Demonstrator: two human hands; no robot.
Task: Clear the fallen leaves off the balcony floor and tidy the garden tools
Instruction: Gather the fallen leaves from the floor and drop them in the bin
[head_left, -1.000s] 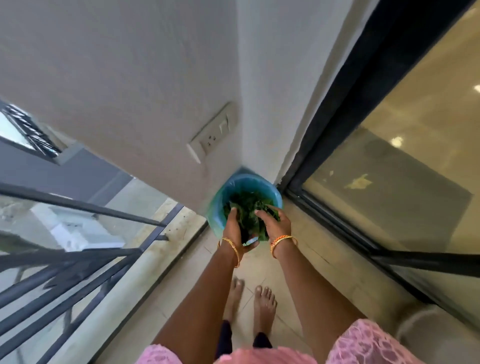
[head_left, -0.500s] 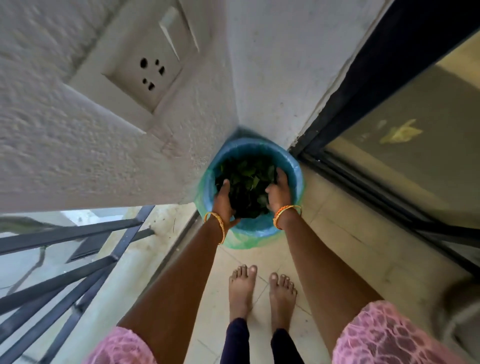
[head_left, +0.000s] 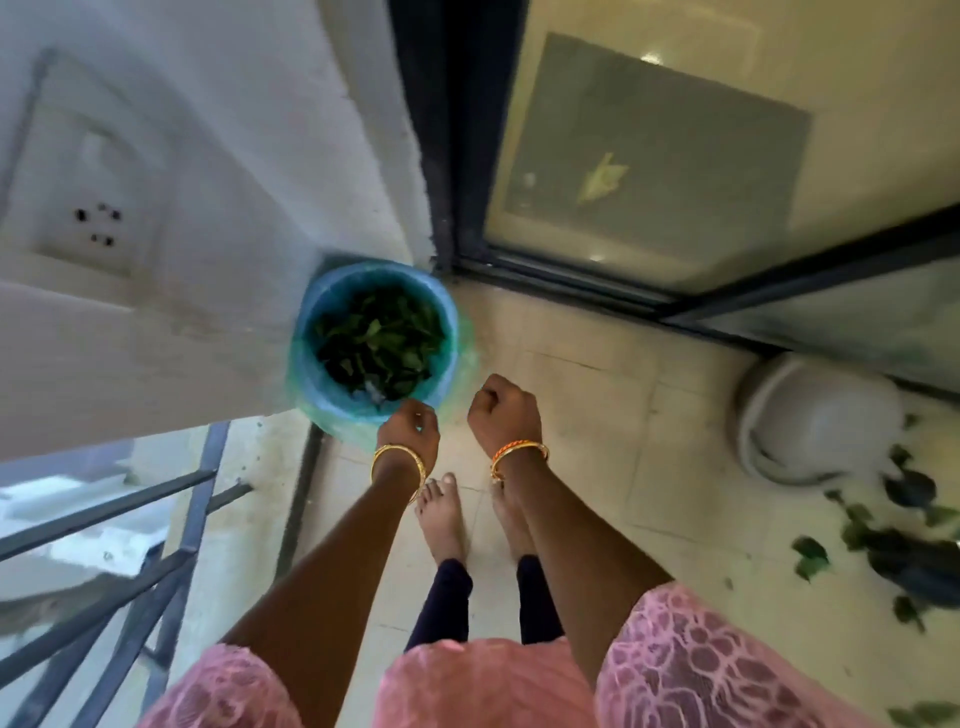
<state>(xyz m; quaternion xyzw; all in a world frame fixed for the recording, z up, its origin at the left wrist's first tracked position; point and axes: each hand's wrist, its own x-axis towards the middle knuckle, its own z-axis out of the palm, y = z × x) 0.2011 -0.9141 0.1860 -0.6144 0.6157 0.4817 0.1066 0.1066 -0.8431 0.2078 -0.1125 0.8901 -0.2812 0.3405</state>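
A blue bin (head_left: 311, 374) lined with a green bag stands in the corner between the white wall and the door frame. Dark green leaves (head_left: 382, 345) fill it. My left hand (head_left: 410, 434) hangs at the bin's near rim, fingers curled and empty. My right hand (head_left: 504, 410) is a closed fist just right of the bin, holding nothing that I can see. More fallen leaves (head_left: 810, 556) lie scattered on the tiled floor at the far right.
A white upturned tub (head_left: 810, 421) sits by the sliding glass door (head_left: 649, 156) at the right. A dark metal railing (head_left: 130, 519) borders the balcony on the left. A wall socket (head_left: 96, 223) is on the white wall. My bare feet stand behind the bin.
Both hands have come out of the bin and drawn back toward me, leaving the leaves inside. The view has swung to the right, bringing the tub and the scattered leaves into sight.
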